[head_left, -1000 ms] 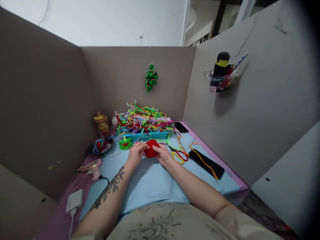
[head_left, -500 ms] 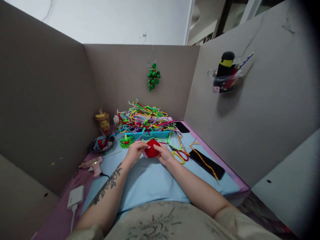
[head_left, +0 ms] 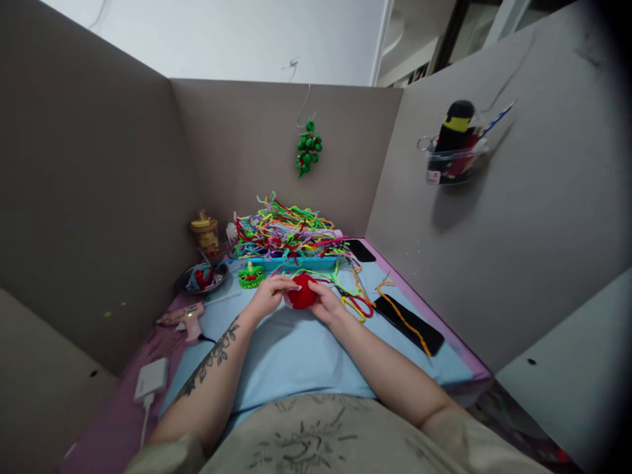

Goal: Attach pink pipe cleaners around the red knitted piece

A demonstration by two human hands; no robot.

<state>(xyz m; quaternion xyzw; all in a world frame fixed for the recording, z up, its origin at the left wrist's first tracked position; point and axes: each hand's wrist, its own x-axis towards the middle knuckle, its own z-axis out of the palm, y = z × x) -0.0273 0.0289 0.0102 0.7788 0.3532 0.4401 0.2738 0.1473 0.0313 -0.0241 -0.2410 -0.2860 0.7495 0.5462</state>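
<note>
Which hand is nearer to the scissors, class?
The right. The right hand is just left of the scissors; the left hand is farther off, at the other side of the red piece.

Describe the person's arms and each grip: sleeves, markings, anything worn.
The sleeves are short and greyish-beige. The left forearm bears a dark, leafy branch tattoo; the right forearm shows no marking from here. Left grip and right grip: bare hands, no gloves.

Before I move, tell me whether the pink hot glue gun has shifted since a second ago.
No; judged by the blue cloth, the pink hot glue gun stays put.
</note>
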